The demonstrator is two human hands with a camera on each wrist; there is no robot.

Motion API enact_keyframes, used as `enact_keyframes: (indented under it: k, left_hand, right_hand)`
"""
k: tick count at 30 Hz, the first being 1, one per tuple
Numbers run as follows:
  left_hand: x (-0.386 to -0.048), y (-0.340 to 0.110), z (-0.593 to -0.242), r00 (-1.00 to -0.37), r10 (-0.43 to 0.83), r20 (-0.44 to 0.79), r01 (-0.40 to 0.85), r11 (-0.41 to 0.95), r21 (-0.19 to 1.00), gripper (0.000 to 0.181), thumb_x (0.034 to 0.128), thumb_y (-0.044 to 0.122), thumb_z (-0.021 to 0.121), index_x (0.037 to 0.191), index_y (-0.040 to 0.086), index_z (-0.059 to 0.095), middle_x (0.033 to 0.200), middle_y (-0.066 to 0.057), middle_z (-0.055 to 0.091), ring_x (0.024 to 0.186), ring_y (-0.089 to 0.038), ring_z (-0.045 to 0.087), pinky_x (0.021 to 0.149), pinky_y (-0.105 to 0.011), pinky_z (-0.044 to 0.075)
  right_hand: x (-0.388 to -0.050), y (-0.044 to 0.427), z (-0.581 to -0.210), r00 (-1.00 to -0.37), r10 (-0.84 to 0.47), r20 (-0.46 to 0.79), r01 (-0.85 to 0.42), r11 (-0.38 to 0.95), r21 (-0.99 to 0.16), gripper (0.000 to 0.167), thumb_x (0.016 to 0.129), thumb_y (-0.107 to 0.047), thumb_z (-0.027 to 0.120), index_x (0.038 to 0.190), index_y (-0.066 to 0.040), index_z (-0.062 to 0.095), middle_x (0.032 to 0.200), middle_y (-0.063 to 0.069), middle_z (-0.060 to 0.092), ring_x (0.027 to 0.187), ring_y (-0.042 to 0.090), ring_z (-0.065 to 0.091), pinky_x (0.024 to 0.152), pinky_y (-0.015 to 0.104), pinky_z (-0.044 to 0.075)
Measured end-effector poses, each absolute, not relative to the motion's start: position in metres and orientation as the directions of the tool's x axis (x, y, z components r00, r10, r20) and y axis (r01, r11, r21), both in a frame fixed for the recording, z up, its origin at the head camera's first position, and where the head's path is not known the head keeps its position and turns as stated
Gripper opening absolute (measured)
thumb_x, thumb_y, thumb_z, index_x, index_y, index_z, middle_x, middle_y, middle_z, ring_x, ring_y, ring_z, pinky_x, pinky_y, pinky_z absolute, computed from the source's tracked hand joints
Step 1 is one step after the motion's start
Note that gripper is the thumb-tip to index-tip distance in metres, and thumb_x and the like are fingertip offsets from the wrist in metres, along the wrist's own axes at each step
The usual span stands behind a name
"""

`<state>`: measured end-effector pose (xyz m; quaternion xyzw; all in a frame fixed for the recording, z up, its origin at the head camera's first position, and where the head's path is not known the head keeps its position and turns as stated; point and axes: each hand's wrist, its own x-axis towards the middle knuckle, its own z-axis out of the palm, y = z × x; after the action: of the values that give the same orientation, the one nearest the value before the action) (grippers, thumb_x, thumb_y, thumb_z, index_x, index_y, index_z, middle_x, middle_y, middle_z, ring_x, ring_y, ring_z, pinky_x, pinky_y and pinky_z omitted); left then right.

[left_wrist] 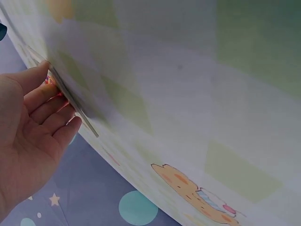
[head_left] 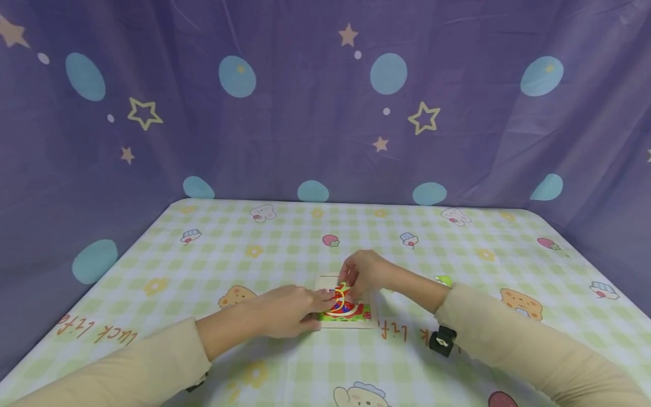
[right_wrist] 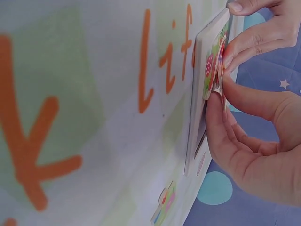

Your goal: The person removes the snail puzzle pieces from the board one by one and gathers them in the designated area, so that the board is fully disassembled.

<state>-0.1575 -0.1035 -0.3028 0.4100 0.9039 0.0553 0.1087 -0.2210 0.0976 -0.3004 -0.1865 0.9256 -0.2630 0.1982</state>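
Observation:
A small wooden puzzle board (head_left: 346, 325) with a red, green, yellow and blue picture lies flat on the cloth. My left hand (head_left: 290, 311) comes from the left; its fingers rest on the coloured pieces and its thumb touches the board's near edge. From the far right side, my right hand (head_left: 366, 271) pinches a colourful puzzle piece (head_left: 343, 287) between thumb and fingers, over the board. The right wrist view shows that pinch at the picture's surface, with part of the bare recess (right_wrist: 200, 136) beside it. Fingers hide much of the held piece.
A loose green puzzle piece (head_left: 443, 280) lies on the cloth beyond my right forearm. The checked tablecloth (head_left: 285, 232) carries printed figures and letters. A purple curtain (head_left: 315, 113) with stars and dots hangs behind the table.

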Motion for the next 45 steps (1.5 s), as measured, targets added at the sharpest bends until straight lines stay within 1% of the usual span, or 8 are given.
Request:
enact_keyframes:
  k: [6, 9, 14, 21, 25, 29, 35, 45]
  left_hand:
    - [-0.159, -0.103, -0.303, -0.642, 0.752, -0.154, 0.726, 0.660, 0.195, 0.044, 0.0929, 0.025, 0.063, 0.135, 0.012, 0.057, 0.142, -0.004, 0.052, 0.135, -0.017, 0.048, 0.105, -0.039, 0.048]
    - [-0.159, -0.103, -0.303, -0.641, 0.751, -0.157, 0.728, 0.660, 0.186, 0.045, 0.0929, 0.026, 0.063, 0.135, 0.012, 0.057, 0.142, -0.004, 0.052, 0.134, -0.017, 0.049, 0.104, -0.038, 0.049]
    - [-0.159, -0.103, -0.303, -0.640, 0.752, -0.160, 0.729, 0.660, 0.183, 0.044, 0.0929, 0.026, 0.063, 0.134, 0.014, 0.058, 0.143, -0.005, 0.051, 0.131, -0.018, 0.053, 0.091, -0.032, 0.054]
    - [-0.158, -0.103, -0.303, -0.639, 0.750, -0.170, 0.729, 0.661, 0.177, 0.043, 0.0933, 0.027, 0.063, 0.134, 0.014, 0.058, 0.143, -0.007, 0.050, 0.127, -0.019, 0.056, 0.076, -0.023, 0.049]
    - [-0.159, -0.103, -0.303, -0.638, 0.752, -0.164, 0.732, 0.659, 0.172, 0.042, 0.0933, 0.027, 0.063, 0.134, 0.015, 0.058, 0.144, -0.005, 0.051, 0.129, -0.019, 0.055, 0.089, -0.030, 0.054]
    - [-0.158, -0.103, -0.304, -0.641, 0.751, -0.159, 0.733, 0.660, 0.164, 0.042, 0.0934, 0.027, 0.063, 0.134, 0.015, 0.058, 0.145, -0.004, 0.049, 0.130, -0.021, 0.054, 0.100, -0.038, 0.051]
    - [-0.158, -0.104, -0.304, -0.643, 0.750, -0.155, 0.732, 0.661, 0.164, 0.046, 0.0940, 0.026, 0.062, 0.137, 0.013, 0.055, 0.147, -0.006, 0.047, 0.130, -0.022, 0.053, 0.103, -0.040, 0.049]
    - [-0.158, -0.103, -0.305, -0.630, 0.763, -0.141, 0.748, 0.646, 0.154, 0.045, 0.0950, 0.026, 0.060, 0.138, 0.012, 0.054, 0.148, -0.004, 0.047, 0.135, -0.017, 0.049, 0.106, -0.039, 0.046]
  right_hand:
    - [-0.222, 0.100, -0.302, -0.835, -0.469, -0.288, -0.215, 0.760, -0.614, 0.022, 0.069, 0.001, 0.082, 0.088, -0.007, 0.073, 0.071, -0.002, 0.062, 0.065, 0.008, 0.051, 0.058, 0.016, 0.042]
    - [-0.222, 0.099, -0.303, -0.828, -0.455, -0.327, -0.151, 0.743, -0.651, 0.017, 0.074, -0.001, 0.079, 0.088, -0.006, 0.071, 0.069, -0.001, 0.063, 0.060, 0.006, 0.057, 0.059, 0.017, 0.049]
    - [-0.221, 0.098, -0.307, -0.821, -0.423, -0.383, -0.049, 0.721, -0.691, 0.011, 0.080, -0.004, 0.075, 0.088, -0.005, 0.068, 0.067, 0.002, 0.067, 0.053, 0.008, 0.064, 0.062, 0.022, 0.057]
    - [-0.221, 0.100, -0.307, -0.811, -0.437, -0.389, -0.039, 0.704, -0.710, 0.010, 0.082, -0.003, 0.073, 0.090, -0.004, 0.066, 0.069, 0.002, 0.065, 0.053, 0.008, 0.064, 0.061, 0.024, 0.058]
    - [-0.221, 0.102, -0.307, -0.809, -0.441, -0.388, -0.031, 0.692, -0.721, 0.011, 0.083, -0.003, 0.072, 0.092, -0.004, 0.066, 0.069, 0.002, 0.063, 0.054, 0.009, 0.065, 0.062, 0.025, 0.059]
    - [-0.223, 0.105, -0.306, -0.815, -0.437, -0.380, -0.025, 0.682, -0.731, 0.013, 0.083, -0.004, 0.072, 0.094, -0.004, 0.066, 0.067, 0.001, 0.061, 0.056, 0.010, 0.067, 0.064, 0.026, 0.059]
    - [-0.226, 0.116, -0.308, -0.833, -0.427, -0.352, -0.035, 0.675, -0.737, 0.016, 0.082, -0.006, 0.074, 0.098, -0.005, 0.072, 0.073, 0.004, 0.071, 0.060, 0.009, 0.068, 0.066, 0.025, 0.059]
    - [-0.226, 0.141, -0.315, -0.845, -0.412, -0.341, 0.042, 0.585, -0.810, 0.022, 0.079, -0.003, 0.076, 0.100, 0.003, 0.072, 0.085, 0.012, 0.076, 0.066, 0.011, 0.071, 0.068, 0.031, 0.061]
